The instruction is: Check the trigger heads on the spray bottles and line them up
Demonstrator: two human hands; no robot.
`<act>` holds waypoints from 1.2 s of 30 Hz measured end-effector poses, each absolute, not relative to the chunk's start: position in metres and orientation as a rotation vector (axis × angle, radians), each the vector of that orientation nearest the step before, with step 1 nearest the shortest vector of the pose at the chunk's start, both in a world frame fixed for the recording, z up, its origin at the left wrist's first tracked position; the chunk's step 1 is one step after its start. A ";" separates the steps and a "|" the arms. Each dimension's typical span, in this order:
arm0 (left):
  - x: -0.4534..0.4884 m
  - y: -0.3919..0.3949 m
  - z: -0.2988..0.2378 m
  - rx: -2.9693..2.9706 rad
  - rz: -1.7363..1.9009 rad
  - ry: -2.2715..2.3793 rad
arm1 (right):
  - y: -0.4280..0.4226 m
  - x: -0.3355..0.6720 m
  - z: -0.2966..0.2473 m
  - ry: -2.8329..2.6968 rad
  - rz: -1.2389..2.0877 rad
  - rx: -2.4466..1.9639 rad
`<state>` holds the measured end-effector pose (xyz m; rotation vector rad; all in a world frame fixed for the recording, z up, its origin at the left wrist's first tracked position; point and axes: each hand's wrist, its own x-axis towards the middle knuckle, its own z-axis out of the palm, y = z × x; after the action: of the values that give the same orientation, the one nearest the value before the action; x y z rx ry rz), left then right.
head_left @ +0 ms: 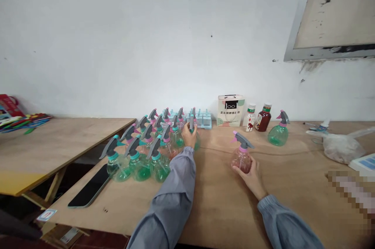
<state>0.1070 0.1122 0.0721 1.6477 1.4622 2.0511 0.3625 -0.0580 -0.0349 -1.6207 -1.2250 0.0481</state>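
Note:
My left hand (189, 136) reaches to the back right of a cluster of spray bottles and is closed around one with a grey trigger head (191, 122); its body is mostly behind my fingers. In my right hand (251, 175) is a clear spray bottle with a pink collar and reddish liquid (240, 158), upright at the table. Several more spray bottles stand in rows at the left, among them a front one with green liquid and a teal collar (159, 168). Another green-filled spray bottle (278, 135) with a pink collar stands apart at the right.
A phone (89, 187) lies at the table's left edge. Along the wall stand a light-blue plastic rack (206, 121), a paper bag (230, 111), a white bottle (250, 118) and a brown bottle (263, 119). A filled plastic bag (342, 148) sits right. A gap separates the left table (73, 139).

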 end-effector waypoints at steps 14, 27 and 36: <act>0.145 -0.041 0.051 2.068 1.494 0.866 | -0.076 0.288 -0.041 -1.443 0.173 -1.334; 0.145 -0.036 0.031 1.883 1.615 1.067 | 0.012 0.513 0.056 -0.593 -0.172 -1.735; 0.145 -0.029 0.028 1.831 1.515 0.916 | 0.045 0.564 0.049 -0.652 0.145 -1.946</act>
<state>0.1446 -0.0293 0.0279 1.8312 0.9161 1.5147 0.5640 0.0446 0.0492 -1.9459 -0.6520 0.1448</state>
